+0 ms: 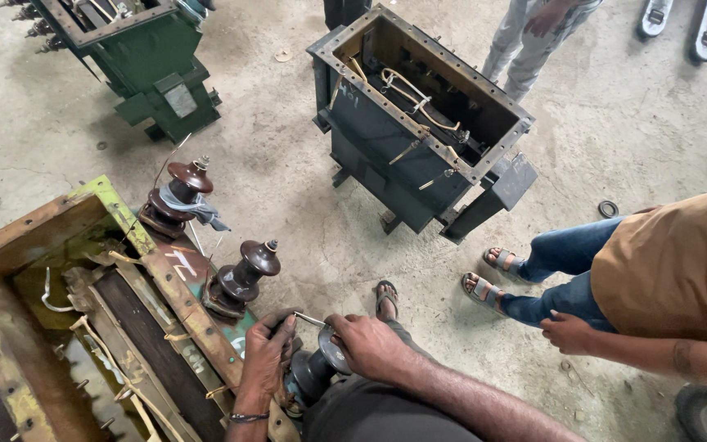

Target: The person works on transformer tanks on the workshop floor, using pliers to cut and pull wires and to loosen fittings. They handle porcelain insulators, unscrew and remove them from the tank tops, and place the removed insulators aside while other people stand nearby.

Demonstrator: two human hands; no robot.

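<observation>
Insulators stand in a row along the rim of the open metal tank [10, 237] at near left, and the nearest insulator [321, 368], dark and ribbed, sits between the person's two hands. The left hand [265, 360] wraps round its left side with fingers curled close against it. The right hand [370, 344] presses on its top disc from the right, fingers closed over the edge; a thin metal rod [308, 319] pokes out between the two hands. Two more brown insulators [243, 274] [180, 192] stand farther along the same rim, glossy and stacked in rounded skirts, the far one with a grey rag [194, 209] tied about it. The tank's rim is rusty with flaking yellow and green paint, and white chalk marks show on its green side. A second dark tank [370, 147] stands open on the rough concrete floor [272, 123] farther off. At right, another person in a tan shirt [681, 270] leans in.
</observation>
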